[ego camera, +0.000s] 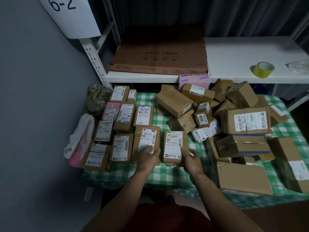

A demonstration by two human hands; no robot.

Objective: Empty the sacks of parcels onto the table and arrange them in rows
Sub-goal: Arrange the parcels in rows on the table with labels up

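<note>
On the table with a green-checked cloth, several labelled brown parcels lie in rows at the left. An unsorted heap of parcels covers the right half. My left hand rests with its fingers on the near end of a flat brown parcel. Beside it, my right hand grips the near right corner of another labelled parcel that lies on the cloth.
Two emptied sacks, one white and pink, one olive, lie at the table's left edge. Behind, a white shelf carries flattened cardboard and a roll of yellow tape. A grey wall stands to the left.
</note>
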